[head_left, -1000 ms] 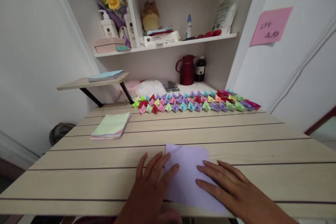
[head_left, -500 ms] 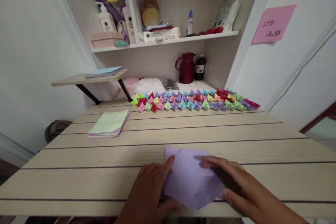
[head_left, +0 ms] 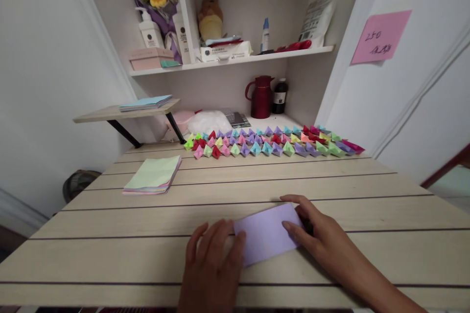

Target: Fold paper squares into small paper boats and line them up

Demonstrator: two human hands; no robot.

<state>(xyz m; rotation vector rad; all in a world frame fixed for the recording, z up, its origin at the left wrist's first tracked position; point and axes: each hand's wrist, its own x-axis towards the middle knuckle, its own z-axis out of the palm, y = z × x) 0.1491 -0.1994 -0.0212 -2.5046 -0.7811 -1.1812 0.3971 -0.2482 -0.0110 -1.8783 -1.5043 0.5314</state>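
Observation:
A sheet of purple paper [head_left: 270,237], folded into a rectangle, lies tilted between my hands near the front of the table. My left hand [head_left: 215,259] is at the paper's left end, thumb over its edge and the other fingers curled beside it; their contact underneath is hidden. From the right, my right hand [head_left: 317,232] grips the other end, thumb on top and fingers around the far edge. Beyond them, rows of small folded paper pieces [head_left: 255,148] in many colours stand along the back of the table.
A stack of paper squares [head_left: 154,173], pale green on top, lies at the left. Behind it stands a small raised shelf [head_left: 110,114] with black legs, bearing a blue-topped paper stack [head_left: 145,102]. A dark red jug [head_left: 261,98] and a dark bottle [head_left: 280,96] are at the back.
The purple paper has gone from a wide, partly creased sheet to a narrower folded rectangle. My right hand has moved up and closed on its right end; my left hand stays at the left.

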